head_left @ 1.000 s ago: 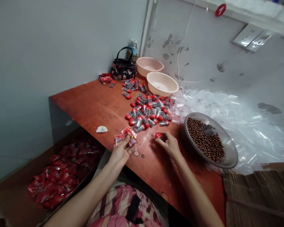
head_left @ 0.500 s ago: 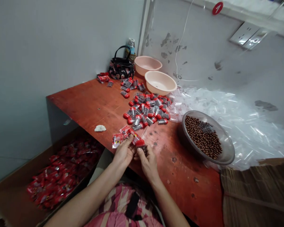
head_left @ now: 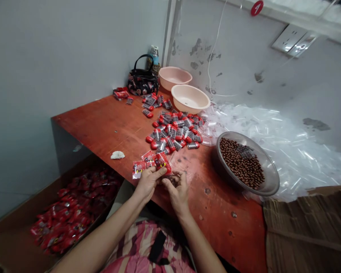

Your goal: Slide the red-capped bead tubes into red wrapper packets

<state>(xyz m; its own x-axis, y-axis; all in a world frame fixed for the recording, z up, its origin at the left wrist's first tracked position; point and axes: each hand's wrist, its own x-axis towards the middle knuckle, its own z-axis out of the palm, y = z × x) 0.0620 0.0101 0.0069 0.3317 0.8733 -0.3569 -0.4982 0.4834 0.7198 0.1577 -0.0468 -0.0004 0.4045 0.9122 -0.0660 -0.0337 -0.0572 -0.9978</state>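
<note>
At the near edge of the red table, my left hand [head_left: 148, 184] pinches a red printed plastic packet [head_left: 163, 163] with its thumb on top. My right hand [head_left: 177, 191] is closed at the packet's lower right end, around a small dark-filled container mostly hidden by the fingers. Whether the container is inside the packet I cannot tell. More flat red packets [head_left: 139, 168] lie on the table just beyond my left hand. Past them is a heap of small clear containers [head_left: 173, 132] with red caps and dark contents.
A grey bowl [head_left: 272, 178] of brown balls stands right, beside a pile of clear plastic pieces [head_left: 261, 125] and stacked cardboard [head_left: 307, 231]. Two basins [head_left: 187, 108], a handbag [head_left: 142, 85] and a flask [head_left: 154, 57] are at the back. Lower left, a box holds red packets [head_left: 68, 216].
The container's red cap, visible before between my hands, is out of sight. The red packet in my left hand now stands more upright and faces me. The view has shifted slightly.
</note>
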